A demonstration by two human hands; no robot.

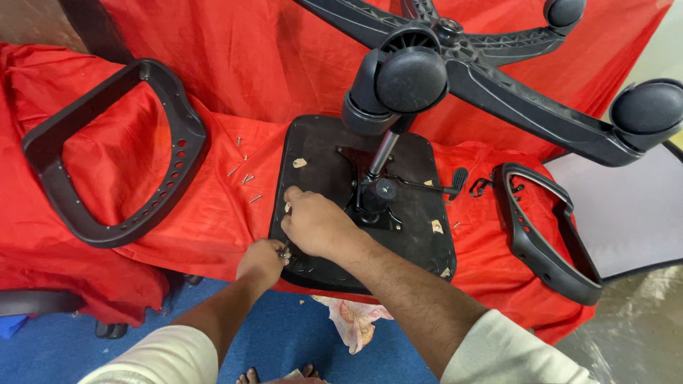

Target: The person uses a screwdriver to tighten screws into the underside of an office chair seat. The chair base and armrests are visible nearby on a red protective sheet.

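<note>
Presently on view, one head camera looking down:

Seat pan [313,153]: dark, flat, rounded-square board lying underside up on the red cloth [128,153] that covers the tabletop. Its near edge overhangs the cloth's front edge.

Mechanism plate [373,203]: black metal, fixed at the middle of the seat pan, with a lever [434,186] running out to the right.

Gas column [382,153]: rises from the plate, tilted toward the camera, carrying the star base [526,107], black plastic, with castors [411,78] at the arm ends.

Right hand [316,226]: rests knuckles-up on the seat pan, just left of the mechanism plate, fingers curled down onto the board. Grip closed in a loose fist; whether it encloses anything cannot be told.

Left hand [262,262]: at the near-left corner of the seat pan, just beside the right hand. Grip pinched shut around a small metal piece [284,250], too small to identify for certain.

Loose screws [245,178]: several, scattered on the cloth just left of the seat pan.

Backrest frame [114,153]: black, open loop with a row of holes along one side, lying well to the left.

Armrest [544,235]: black loop, lying to the right of the seat pan.

White board [626,206]: at the right edge, partly under the cloth's margin.

Floor [284,334]: blue, below the tabletop; a crumpled rag [352,320] lies there, with the person's toes near the bottom edge.
</note>
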